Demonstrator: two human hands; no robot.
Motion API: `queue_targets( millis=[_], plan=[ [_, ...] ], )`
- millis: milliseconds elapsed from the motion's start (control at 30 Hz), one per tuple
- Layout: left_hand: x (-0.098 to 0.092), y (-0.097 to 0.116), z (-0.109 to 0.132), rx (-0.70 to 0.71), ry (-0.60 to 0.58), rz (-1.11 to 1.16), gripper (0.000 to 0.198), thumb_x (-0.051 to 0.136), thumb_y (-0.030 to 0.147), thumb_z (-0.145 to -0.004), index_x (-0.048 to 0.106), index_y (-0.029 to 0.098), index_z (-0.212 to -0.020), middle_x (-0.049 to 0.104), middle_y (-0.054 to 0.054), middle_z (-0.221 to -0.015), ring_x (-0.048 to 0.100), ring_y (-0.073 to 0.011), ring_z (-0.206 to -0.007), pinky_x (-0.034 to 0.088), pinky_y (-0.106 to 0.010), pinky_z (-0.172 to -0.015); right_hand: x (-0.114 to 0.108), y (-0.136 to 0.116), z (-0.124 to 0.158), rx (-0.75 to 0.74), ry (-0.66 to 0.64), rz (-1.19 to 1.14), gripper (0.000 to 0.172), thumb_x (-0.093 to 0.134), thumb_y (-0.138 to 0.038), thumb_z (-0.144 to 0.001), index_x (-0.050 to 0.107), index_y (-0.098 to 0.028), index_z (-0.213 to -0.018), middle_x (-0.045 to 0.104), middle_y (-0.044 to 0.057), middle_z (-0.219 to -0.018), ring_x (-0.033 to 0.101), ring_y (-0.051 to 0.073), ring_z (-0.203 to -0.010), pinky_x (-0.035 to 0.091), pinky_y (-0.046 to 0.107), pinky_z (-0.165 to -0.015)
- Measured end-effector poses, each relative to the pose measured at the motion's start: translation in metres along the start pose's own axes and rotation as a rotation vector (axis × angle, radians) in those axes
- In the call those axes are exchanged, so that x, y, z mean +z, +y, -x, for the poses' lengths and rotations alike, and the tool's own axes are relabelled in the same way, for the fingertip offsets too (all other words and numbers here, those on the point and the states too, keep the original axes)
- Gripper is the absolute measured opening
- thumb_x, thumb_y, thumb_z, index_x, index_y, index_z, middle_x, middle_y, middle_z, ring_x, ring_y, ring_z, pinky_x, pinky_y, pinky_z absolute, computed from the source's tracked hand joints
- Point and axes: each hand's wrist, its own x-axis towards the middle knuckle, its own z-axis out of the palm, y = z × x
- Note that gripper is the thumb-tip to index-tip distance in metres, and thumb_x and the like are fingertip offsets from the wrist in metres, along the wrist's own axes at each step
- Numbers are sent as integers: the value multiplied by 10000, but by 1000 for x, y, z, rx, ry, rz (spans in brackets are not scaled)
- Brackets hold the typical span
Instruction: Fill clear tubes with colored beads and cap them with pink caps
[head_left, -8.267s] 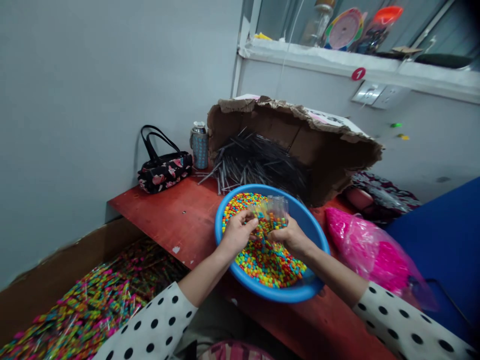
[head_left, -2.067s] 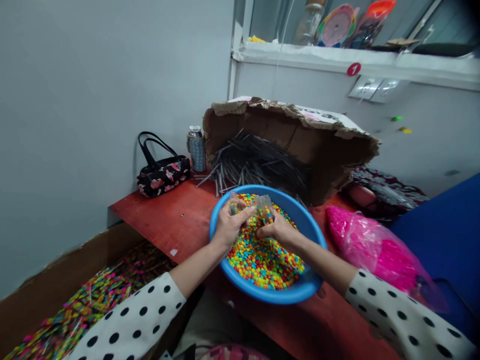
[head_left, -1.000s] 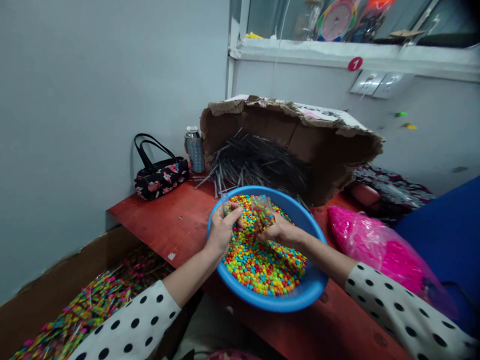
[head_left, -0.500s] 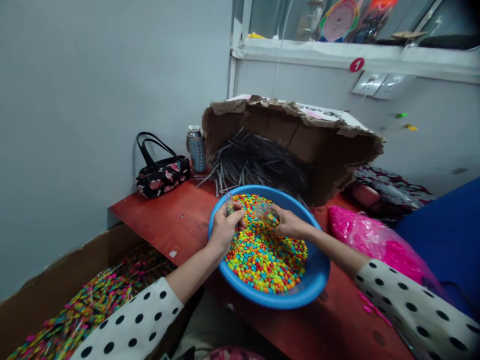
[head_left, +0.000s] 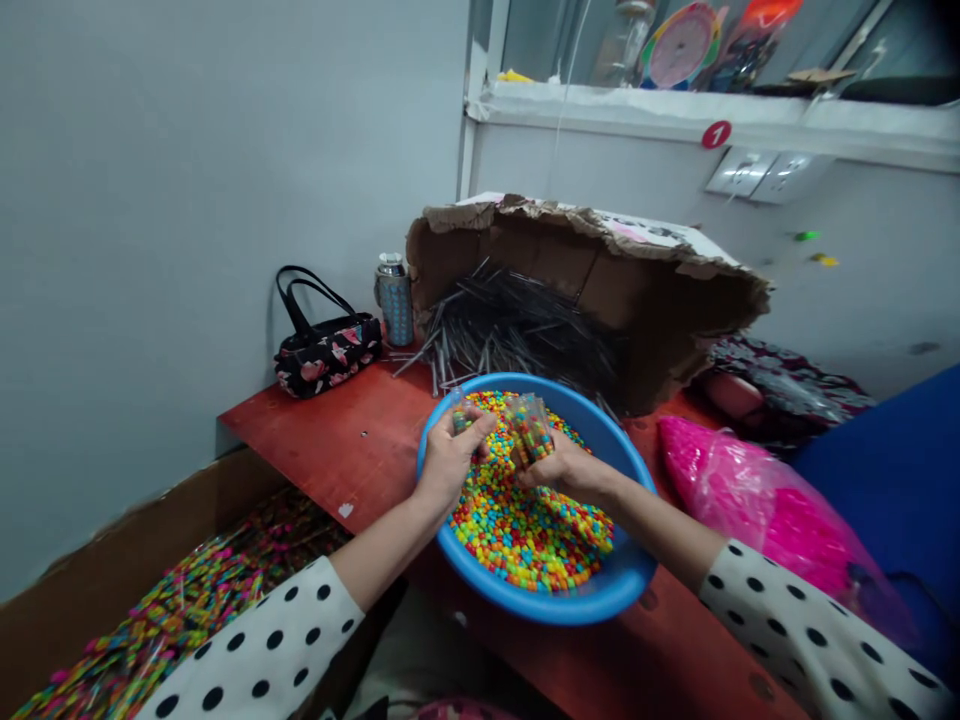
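A blue basin [head_left: 541, 602] on the red table holds a heap of small multicoloured candies [head_left: 525, 535]. Over its left side, my left hand [head_left: 448, 458] is closed around clear plastic tubes [head_left: 459, 405], mostly hidden by the fingers. My right hand [head_left: 559, 465] grips a bundle of clear tubes [head_left: 531, 428] with coloured candies inside, tilted up above the heap. The two hands are close together but apart.
Behind the basin a torn cardboard box [head_left: 652, 300] holds many clear tubes [head_left: 517, 320]. A flask [head_left: 394, 300] and a floral bag [head_left: 330, 355] stand at the left. A pink plastic bag [head_left: 750, 490] lies right. Below left, a carton holds filled tubes [head_left: 195, 600].
My right hand has turned and moved slightly left and down, and its tubes now point upward instead of leaning sideways. The left hand stays nearly in place.
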Motion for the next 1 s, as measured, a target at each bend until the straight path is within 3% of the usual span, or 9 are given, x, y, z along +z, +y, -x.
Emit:
queue_targets(
  millis=[200, 333, 500, 567, 667, 733, 800, 900, 1000],
  plan=[
    [4, -1, 4, -8, -164, -81, 317, 769, 282, -593, 637, 155, -851, 635, 10, -682, 511, -87, -511, 380, -204, -491, 24, -2, 2, -162, -6, -121, 480, 605, -52, -540, 570, -202, -995, 596, -11, -828, 525, 146, -730, 411, 272, -669],
    [3, -3, 3, -90, -185, -31, 234, 710, 304, -657, 631, 155, -819, 571, 37, -566, 443, -73, -427, 339, -201, -425, 31, -5, 3, -130, -21, -139, 473, 601, -60, -543, 562, -193, -996, 604, 0, -838, 541, 151, -734, 415, 266, -644],
    [3, -2, 3, -80, -190, 38, 179, 670, 309, -691, 632, 162, -784, 600, 19, -600, 508, -90, -491, 403, -204, -481, 9, -2, 4, -58, 36, -64, 365, 615, -108, -551, 527, -187, -897, 555, -15, -738, 515, 134, -638, 417, 268, -594],
    [4, -1, 3, -65, -181, 61, 173, 638, 306, -711, 649, 151, -786, 658, -27, -713, 580, -123, -614, 457, -225, -576, -16, 0, 7, -28, 131, 166, 315, 608, -132, -578, 508, -186, -871, 537, -15, -719, 499, 129, -611, 408, 267, -572],
    [5, 1, 4, -87, -212, 100, 144, 609, 274, -713, 636, 137, -749, 681, -67, -751, 619, -157, -678, 489, -264, -645, -53, 4, 14, 47, 210, 837, 387, 599, -104, -585, 511, -184, -953, 567, 17, -758, 524, 160, -649, 398, 284, -594],
    [5, 3, 5, -132, -223, 146, 103, 606, 238, -694, 599, 139, -725, 662, -52, -661, 614, -154, -595, 498, -277, -606, -65, 10, 14, 80, 192, 1276, 355, 564, -79, -631, 528, -170, -972, 596, 68, -796, 557, 203, -715, 404, 322, -651],
    [5, 5, 6, -154, -201, 198, 113, 606, 210, -675, 577, 149, -767, 629, -16, -592, 596, -141, -523, 497, -271, -557, -62, 19, 8, 92, 150, 1506, 259, 499, -73, -709, 550, -156, -949, 615, 120, -838, 575, 234, -772, 410, 357, -694],
    [3, 9, 6, -127, -208, 235, 240, 626, 229, -686, 566, 179, -914, 594, 33, -572, 579, -117, -474, 483, -241, -512, -42, 33, -11, 30, 45, 1452, 266, 487, -66, -712, 570, -159, -947, 619, 130, -944, 578, 223, -816, 426, 347, -731],
    [1, 10, 5, -112, -190, 201, 270, 665, 292, -698, 563, 183, -923, 563, 54, -546, 550, -91, -425, 451, -201, -459, -27, 37, -24, -33, -54, 1048, 316, 556, -76, -616, 592, -164, -917, 624, 55, -874, 561, 188, -744, 446, 311, -699]
  ],
)
